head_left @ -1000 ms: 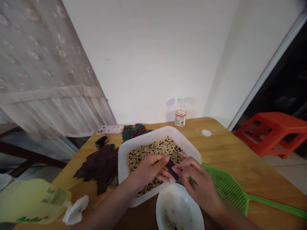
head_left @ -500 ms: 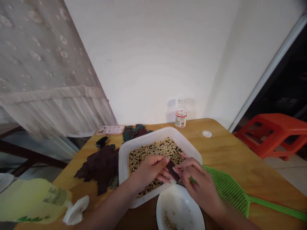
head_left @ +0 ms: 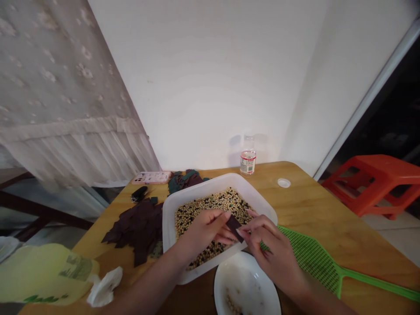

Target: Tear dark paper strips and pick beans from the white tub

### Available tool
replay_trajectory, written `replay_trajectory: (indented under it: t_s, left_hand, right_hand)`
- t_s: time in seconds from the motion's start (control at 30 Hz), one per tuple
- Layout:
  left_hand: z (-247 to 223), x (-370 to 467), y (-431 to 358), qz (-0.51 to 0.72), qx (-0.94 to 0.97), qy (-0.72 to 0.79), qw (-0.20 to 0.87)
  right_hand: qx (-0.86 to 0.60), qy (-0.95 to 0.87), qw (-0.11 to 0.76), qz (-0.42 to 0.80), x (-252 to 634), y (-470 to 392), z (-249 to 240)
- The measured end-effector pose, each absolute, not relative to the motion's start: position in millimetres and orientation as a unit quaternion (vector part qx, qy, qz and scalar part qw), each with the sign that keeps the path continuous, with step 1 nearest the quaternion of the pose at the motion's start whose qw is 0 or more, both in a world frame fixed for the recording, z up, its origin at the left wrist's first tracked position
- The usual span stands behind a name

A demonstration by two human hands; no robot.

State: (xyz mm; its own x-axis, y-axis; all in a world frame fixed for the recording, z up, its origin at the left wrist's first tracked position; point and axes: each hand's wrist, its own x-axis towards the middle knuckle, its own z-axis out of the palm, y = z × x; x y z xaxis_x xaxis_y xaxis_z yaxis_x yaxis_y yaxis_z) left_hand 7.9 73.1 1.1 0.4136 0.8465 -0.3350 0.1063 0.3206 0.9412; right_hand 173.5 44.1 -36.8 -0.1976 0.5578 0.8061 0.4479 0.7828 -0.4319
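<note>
Between my two hands is a small dark brown rectangular strip [head_left: 235, 228], perhaps cloth. My left hand [head_left: 210, 227] pinches its upper left end with thumb and fingers. At the lower right end, the fingertips of my right hand [head_left: 267, 238] grip it. Both hands are above a white plastic tub [head_left: 169, 227] filled with small cream and black beads [head_left: 213, 201]. A white bowl [head_left: 251, 273] with a few pale beads in the bottom stands just below the tub. Left of the tub lies a heap of similar dark brown strips [head_left: 138, 227].
Green and brown pieces [head_left: 187, 180], a phone [head_left: 152, 177] and a black key fob [head_left: 139, 193] lie at the back left. A green flyswatter [head_left: 311, 253] lies right. A clear bottle [head_left: 248, 162], white cap [head_left: 284, 183], crumpled tissue [head_left: 105, 286] and yellowish container [head_left: 46, 275] surround the tub.
The brown strip has tilted slightly, showing more of its face between my fingers. Both hands keep their grip in nearly the same place.
</note>
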Motion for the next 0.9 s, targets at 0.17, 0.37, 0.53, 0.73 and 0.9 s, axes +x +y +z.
replay_trajectory:
  t_s: [0.17, 0.37, 0.53, 0.73, 0.9]
  left_hand:
    - [0.6, 8.2, 72.5, 0.257, 0.516, 0.455, 0.679]
    - [1.3, 8.5, 71.0, 0.281, 0.514, 0.458, 0.669]
    - [1.1, 9.3, 70.0, 0.259, 0.522, 0.452, 0.675]
    - [1.4, 9.0, 71.3, 0.273, 0.524, 0.453, 0.668]
    - [-0.5, 8.6, 71.1, 0.274, 0.524, 0.450, 0.669]
  right_hand:
    - [-0.321, -0.776, 0.541, 0.054, 173.5, 44.9, -38.0]
    - [-0.324, -0.773, 0.542, 0.055, 173.7, 45.6, -38.6]
    - [-0.319, -0.780, 0.536, 0.050, 173.7, 45.1, -39.1]
    - [-0.313, -0.778, 0.541, 0.051, 171.8, 44.4, -38.2]
    - [-0.310, -0.782, 0.539, 0.045, 171.9, 43.8, -40.3]
